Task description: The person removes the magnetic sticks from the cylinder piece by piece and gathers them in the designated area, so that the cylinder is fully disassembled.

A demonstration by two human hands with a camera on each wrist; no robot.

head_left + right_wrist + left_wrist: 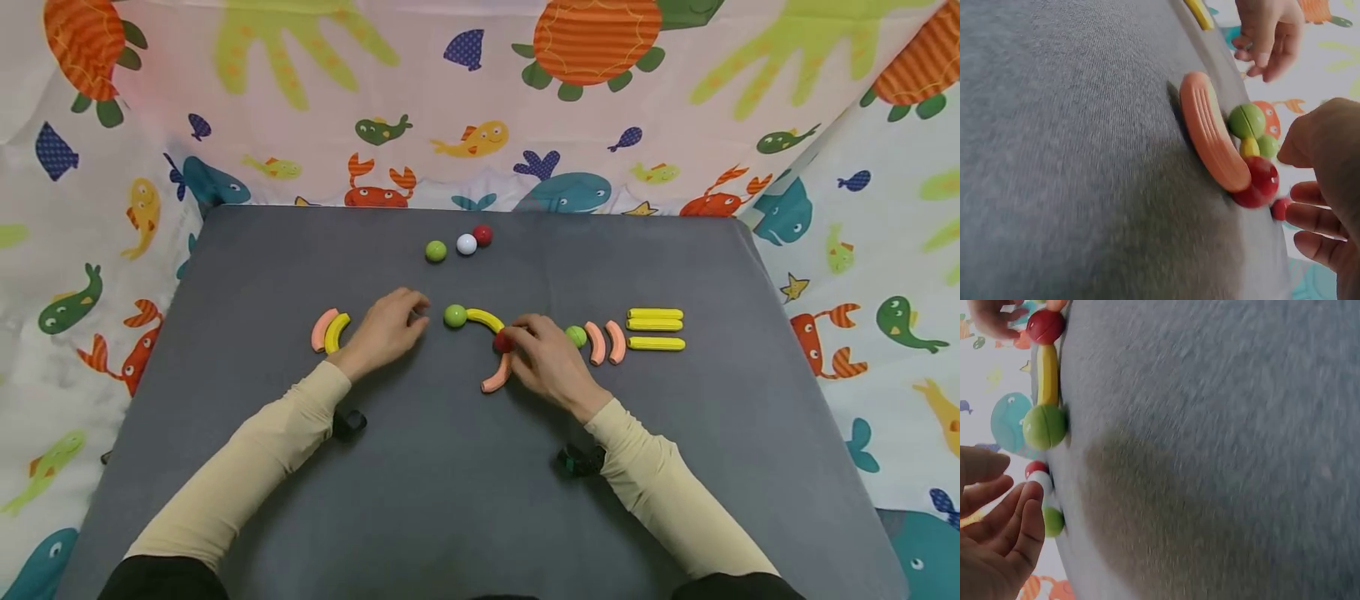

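A magnetic-toy arc lies mid-table: a green ball [454,316], a yellow curved stick [486,319], a red ball [501,342] and a pink curved stick [495,377], end to end. My right hand [553,360] hovers at the red ball's right side, overlapping it in the head view. In the right wrist view, loosely bent fingers [1313,215] stand apart from the red ball [1259,182] and pink stick [1210,134]. Left of the arc, my left hand [387,327] holds nothing, its fingers relaxed and the thumb apart from them in the left wrist view.
Behind the arc sit a green ball [436,251], a white ball [467,244] and a red ball [482,235]. Pink [326,329] and yellow [337,332] curved sticks lie left. Rightward are another green ball [576,336], pink curved sticks [616,342] and yellow straight sticks [656,343].
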